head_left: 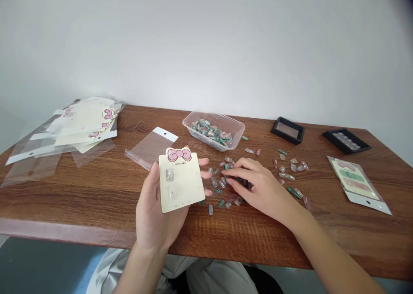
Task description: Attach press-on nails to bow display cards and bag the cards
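Gripping a bow-topped backing card (180, 180) between thumb and fingers, the left hand (151, 216) is tilting the card's long axis away from the person, while the right hand (260, 186), nearer the loose press-on nails (213, 182) scattered just right of the card, is curving over them, perhaps pinching one, though its fingers hide that.

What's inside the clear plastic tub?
The clear plastic tub holds a heap of green, pink and clear press-on nails; the lower nails are hidden beneath the top ones.
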`<state>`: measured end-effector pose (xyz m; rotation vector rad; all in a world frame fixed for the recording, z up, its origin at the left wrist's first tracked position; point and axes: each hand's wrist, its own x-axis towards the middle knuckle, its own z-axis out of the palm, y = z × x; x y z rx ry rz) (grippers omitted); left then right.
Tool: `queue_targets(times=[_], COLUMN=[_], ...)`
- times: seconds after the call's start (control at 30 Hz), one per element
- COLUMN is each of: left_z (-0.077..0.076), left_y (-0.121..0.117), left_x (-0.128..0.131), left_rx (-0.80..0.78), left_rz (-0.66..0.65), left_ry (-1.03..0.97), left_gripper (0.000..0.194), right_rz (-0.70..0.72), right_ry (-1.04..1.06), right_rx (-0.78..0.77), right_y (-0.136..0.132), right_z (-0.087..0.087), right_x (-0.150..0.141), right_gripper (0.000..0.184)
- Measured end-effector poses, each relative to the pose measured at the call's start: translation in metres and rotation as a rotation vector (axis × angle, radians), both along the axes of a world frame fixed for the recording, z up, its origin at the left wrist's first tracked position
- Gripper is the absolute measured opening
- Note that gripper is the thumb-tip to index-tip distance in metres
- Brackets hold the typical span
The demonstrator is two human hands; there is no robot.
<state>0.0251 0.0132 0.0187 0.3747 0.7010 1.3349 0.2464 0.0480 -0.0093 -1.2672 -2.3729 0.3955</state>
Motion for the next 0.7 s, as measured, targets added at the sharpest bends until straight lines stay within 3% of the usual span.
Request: queue_targets(times=[0.4, 0.7], left_z=[0.001, -0.001], left_y=[-0.002, -0.003], left_x=[-0.001, 0.004], left_rx=[-0.010, 0.010], left_rz=[-0.055, -0.147], left_ry=[-0.039, -0.125], left_gripper=[0.059, 0.063], right_rz=[0.063, -0.064], right_ry=[-0.085, 0.255], right_rx=[0.057, 0.254], right_y=[0.003, -0.008], right_z=[0.001, 0.011], right_x=[0.002, -0.004], right_gripper=[0.012, 0.017])
